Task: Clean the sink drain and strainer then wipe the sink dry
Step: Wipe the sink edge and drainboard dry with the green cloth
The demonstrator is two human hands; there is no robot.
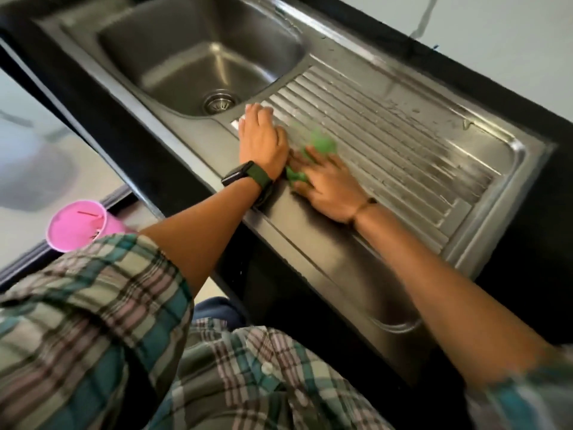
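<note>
A steel sink [173, 35] with a round strainer [219, 102] in its drain sits at the top left. To its right lies the ribbed drainboard [403, 144], with water drops on its far part. My left hand [262, 141] rests flat on the drainboard's near left corner, fingers straight. Beside it, my right hand [328, 184] presses a green cloth [322, 144] onto the ribs; the hand and cloth are blurred, and most of the cloth is hidden under the fingers.
A black counter [102, 119] frames the sink. A pink cup [77, 226] stands on the floor at the lower left. A pale wall [496, 32] rises behind the counter.
</note>
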